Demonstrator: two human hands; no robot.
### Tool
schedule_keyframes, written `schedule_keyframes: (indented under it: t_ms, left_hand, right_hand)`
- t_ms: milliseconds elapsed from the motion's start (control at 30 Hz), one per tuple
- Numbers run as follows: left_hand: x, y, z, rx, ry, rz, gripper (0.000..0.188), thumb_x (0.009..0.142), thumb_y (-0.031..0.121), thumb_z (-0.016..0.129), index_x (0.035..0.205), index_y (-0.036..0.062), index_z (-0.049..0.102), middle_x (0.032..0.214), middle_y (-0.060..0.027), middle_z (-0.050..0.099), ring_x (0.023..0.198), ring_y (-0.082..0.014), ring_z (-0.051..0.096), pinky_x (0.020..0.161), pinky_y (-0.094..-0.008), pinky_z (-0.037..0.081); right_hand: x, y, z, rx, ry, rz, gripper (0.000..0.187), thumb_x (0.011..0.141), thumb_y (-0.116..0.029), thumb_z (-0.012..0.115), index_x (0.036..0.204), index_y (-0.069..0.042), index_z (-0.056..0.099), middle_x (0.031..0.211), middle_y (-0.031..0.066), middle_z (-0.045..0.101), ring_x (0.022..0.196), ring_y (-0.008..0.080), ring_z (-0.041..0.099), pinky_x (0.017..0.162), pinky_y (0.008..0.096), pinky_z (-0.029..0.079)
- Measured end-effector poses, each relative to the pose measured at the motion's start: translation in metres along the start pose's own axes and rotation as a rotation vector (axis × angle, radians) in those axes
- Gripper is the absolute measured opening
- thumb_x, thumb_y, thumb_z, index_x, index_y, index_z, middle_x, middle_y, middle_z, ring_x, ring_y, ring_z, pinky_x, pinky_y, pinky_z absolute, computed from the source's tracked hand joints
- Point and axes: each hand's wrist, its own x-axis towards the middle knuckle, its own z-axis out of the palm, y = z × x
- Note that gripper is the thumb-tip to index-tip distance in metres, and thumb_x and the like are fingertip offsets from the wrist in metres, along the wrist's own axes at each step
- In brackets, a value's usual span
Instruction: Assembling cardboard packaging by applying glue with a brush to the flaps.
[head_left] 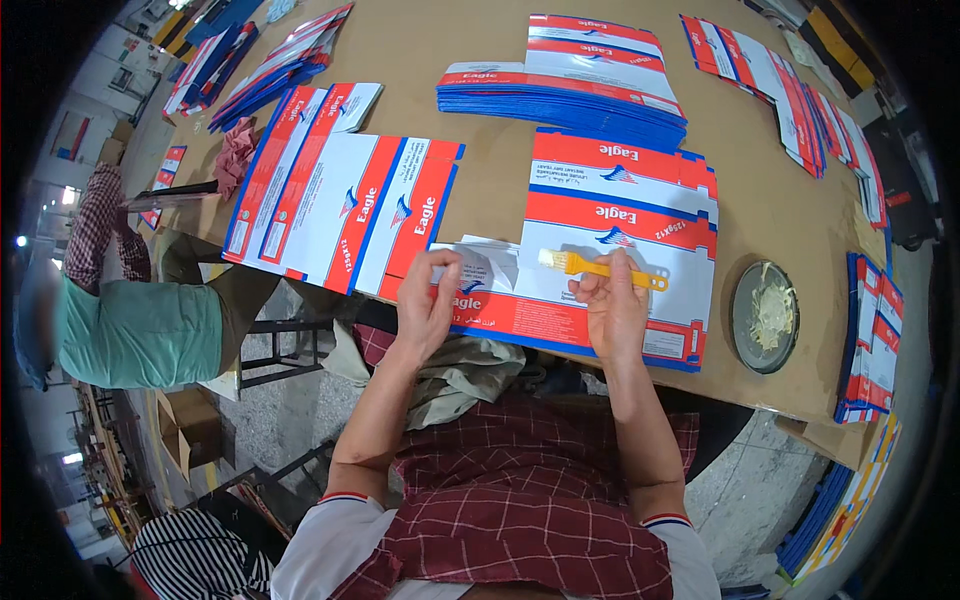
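Note:
My right hand (614, 312) is closed around a yellow-handled brush (592, 268), its pale bristles pointing left and coated with cream-coloured paste. The brush is over a flat, unfolded red, white and blue carton (560, 235) at the table's near edge. At that carton's left end is my left hand (428, 303), its fingers curled in toward the thumb beside a flap (488, 262). Whether those fingers pinch anything is hidden. Right of the carton stands a round dark dish (741, 320) holding pale yellow paste (773, 312).
More flat cartons (335, 210) lie on the left. A thick carton stack (565, 95) is behind the work, with further stacks (765, 85) at the far right and near right (868, 340). A crumpled pink cloth (236, 158) lies near a co-worker (140, 325) sitting at left.

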Motion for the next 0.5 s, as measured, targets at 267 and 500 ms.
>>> schedule_keyframes:
  t_ms: [267,500]
  left_hand:
    - [0.005,0.027,0.006,0.405,-0.448,0.199,0.016,0.088,0.007,0.045,0.103,0.0037,0.05,0.103,-0.0125,0.054,0.098,-0.0306,0.051,0.087,-0.0371,0.038]
    - [0.006,0.021,0.008,0.426,-0.482,0.334,0.023,0.087,0.005,0.044,0.109,0.003,0.043,0.101,-0.0125,0.056,0.095,-0.0306,0.053,0.084,-0.0388,0.039]
  right_hand:
    - [-0.001,0.001,0.002,0.034,0.036,-0.002,0.027,0.092,-0.031,0.045,0.09,-0.005,0.052,0.062,0.0051,0.055,0.058,0.0101,0.057,0.064,0.0297,0.053]
    - [-0.001,0.001,0.0,0.06,0.047,0.012,0.028,0.092,-0.031,0.046,0.09,-0.004,0.052,0.062,0.0059,0.056,0.055,0.0111,0.056,0.063,0.0279,0.051]
